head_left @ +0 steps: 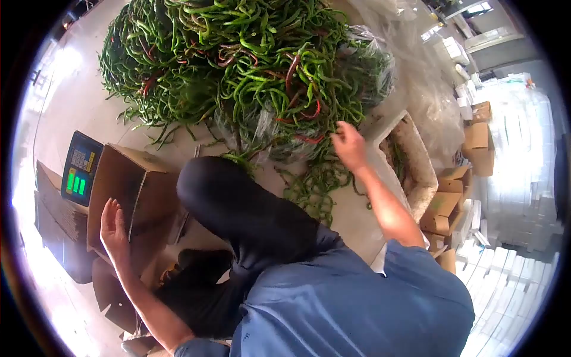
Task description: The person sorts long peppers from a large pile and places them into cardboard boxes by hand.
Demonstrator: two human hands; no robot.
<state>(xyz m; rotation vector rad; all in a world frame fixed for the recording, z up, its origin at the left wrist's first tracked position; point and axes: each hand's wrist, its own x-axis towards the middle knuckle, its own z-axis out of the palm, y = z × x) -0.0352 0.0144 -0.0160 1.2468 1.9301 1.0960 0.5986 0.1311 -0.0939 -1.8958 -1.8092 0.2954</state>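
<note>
A big heap of green peppers (256,65), with some red ones among them, fills the top middle of the head view. At the heap's lower right edge is my right hand (349,144), its fingers bent towards the peppers; whether it holds one cannot be made out. My left hand (115,225) is raised beside an open cardboard box (128,190), fingers stretched out and nothing in them. Loose peppers (315,190) lie on the floor below the heap. Clear plastic (262,128) shows under and among the peppers.
A scale display (81,168) with green digits stands left of the box. On the right are a dirty white foam box (419,166), a plastic sheet (416,77), small cartons (443,211) and stacked white boxes (505,279). My bent knee (220,190) juts towards the heap.
</note>
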